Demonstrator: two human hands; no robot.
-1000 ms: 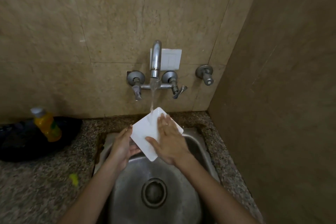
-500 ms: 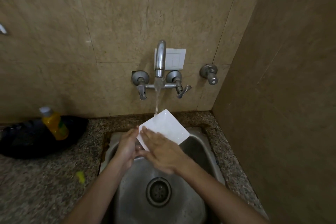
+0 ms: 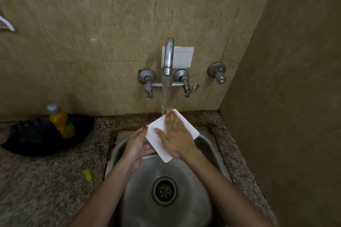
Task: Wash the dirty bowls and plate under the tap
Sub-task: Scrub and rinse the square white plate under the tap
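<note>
Beige stone tiles back a speckled granite counter (image 3: 55, 180) with a round steel sink (image 3: 184, 208) set into it, its drain (image 3: 164, 190) in the middle. A wall-mounted tap (image 3: 168, 57) runs, and its stream of water (image 3: 164, 97) falls onto the far corner of a white square plate (image 3: 156, 129) held tilted over the back of the sink. The left hand (image 3: 137, 145) grips the plate's left edge, thumb along the top and fingers curled underneath. The right hand (image 3: 177, 136) lies flat and open on the plate's upper face, fingers stretched toward the water, covering much of the middle; it grasps nothing. To the left on the counter, a bottle of orange liquid (image 3: 61, 121) stands against a black bag (image 3: 36, 134). A white switch plate (image 3: 182, 57) sits behind the tap.
</note>
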